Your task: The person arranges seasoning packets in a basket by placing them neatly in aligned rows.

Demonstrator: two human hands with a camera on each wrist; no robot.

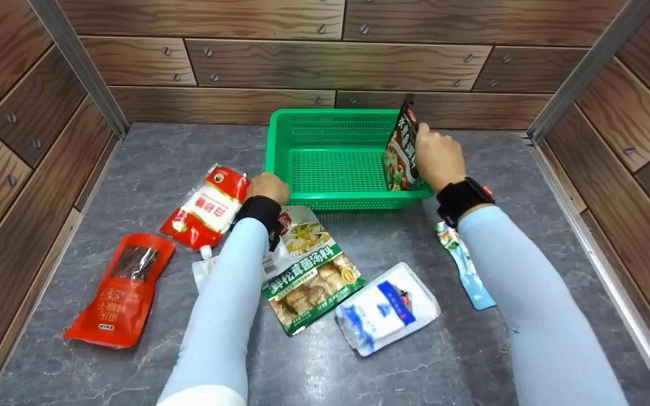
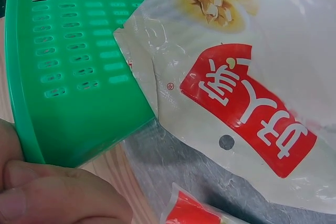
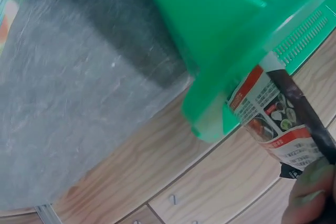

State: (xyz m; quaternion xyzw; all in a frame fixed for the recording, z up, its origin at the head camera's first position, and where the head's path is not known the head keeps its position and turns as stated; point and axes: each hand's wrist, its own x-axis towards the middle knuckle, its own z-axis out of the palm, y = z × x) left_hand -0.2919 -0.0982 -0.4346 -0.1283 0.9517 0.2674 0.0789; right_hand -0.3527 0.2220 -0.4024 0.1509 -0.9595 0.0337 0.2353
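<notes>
While right hand pinches dark printed packet, near-upright inside green basket, left hand gripping rim, wood-patterned wall close behind.

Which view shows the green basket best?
Head: nearly the whole green basket is in frame, rim and floor; the dark packet, left hand and right hand cover parts. Both wrist views crop it: left wrist shows a slotted wall, right wrist a corner beside the packet.

left hand: i see it gripping the green basket, front-left corner
right hand: pinching, at the basket's right side
arms: both reaching toward it
</notes>
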